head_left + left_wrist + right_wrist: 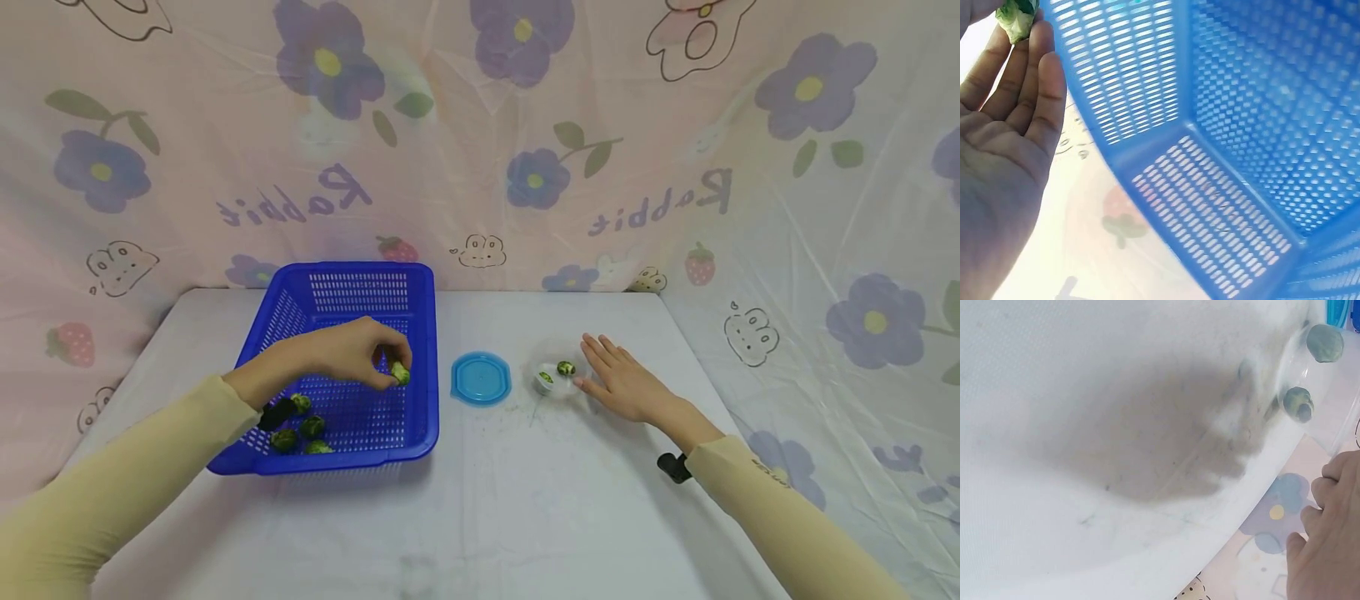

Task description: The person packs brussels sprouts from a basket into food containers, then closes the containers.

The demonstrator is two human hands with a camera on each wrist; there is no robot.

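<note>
Over blue basket (420,350), left hand (348,350) grip pinching green sprout (401,373); right hand (626,383) released, flat beside clear container (551,371) on counter (525,500).

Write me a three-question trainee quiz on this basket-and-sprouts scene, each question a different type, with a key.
1. True or false: the left hand pinches a small green sprout above the blue perforated plastic basket.
2. Multiple choice: the round blue plastic lid lies
A. inside the basket
B. on the white table between the basket and the small clear plastic container
C. under the right hand
3. Fill in: the right hand's fingers are ____, beside the clear container.

Key: 1 true; 2 B; 3 straight
</note>
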